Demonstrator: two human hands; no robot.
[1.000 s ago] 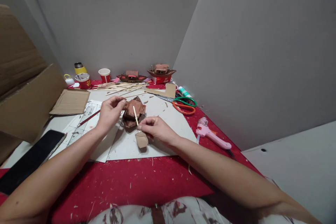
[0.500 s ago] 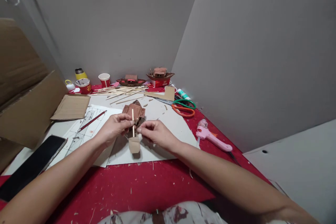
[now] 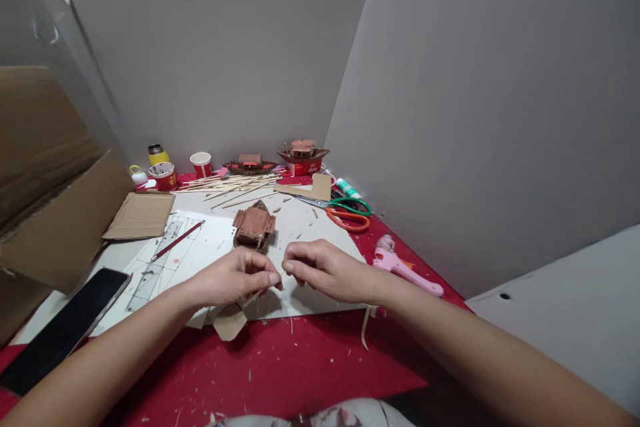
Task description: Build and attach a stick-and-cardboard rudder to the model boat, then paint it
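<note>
Left hand [image 3: 245, 278]: is pinching a thin stick [image 3: 254, 297] between thumb and fingers, which are hiding most of it.
Cut cardboard [image 3: 231, 323]: is sitting at the stick's near end, below the left hand, reaching past the pale paper's edge over the red table [image 3: 300, 370].
Right hand [image 3: 323, 271]: is curling just beside the left fingertips, thumb and forefinger lying close together; whether they are gripping anything, I cannot tell.
Brown model boat [image 3: 254, 223]: is resting on the pale paper [image 3: 320, 237] just beyond the left hand, which is covering its near tip.
Drawn sheet [image 3: 217, 237]: is lying left of the boat, carrying a dark red pencil [image 3: 179, 240] and a clear ruler.
Phone [image 3: 65, 327]: is lying beside the left forearm.
Scissors [image 3: 331, 204]: are lying beyond the right hand, handles green and orange.
Pink glue gun [image 3: 404, 272]: is resting beside the right forearm.
Back of the table: loose sticks [image 3: 235, 183] are lying before two smaller-looking boats, the right one standing on a red box [image 3: 307, 168].
</note>
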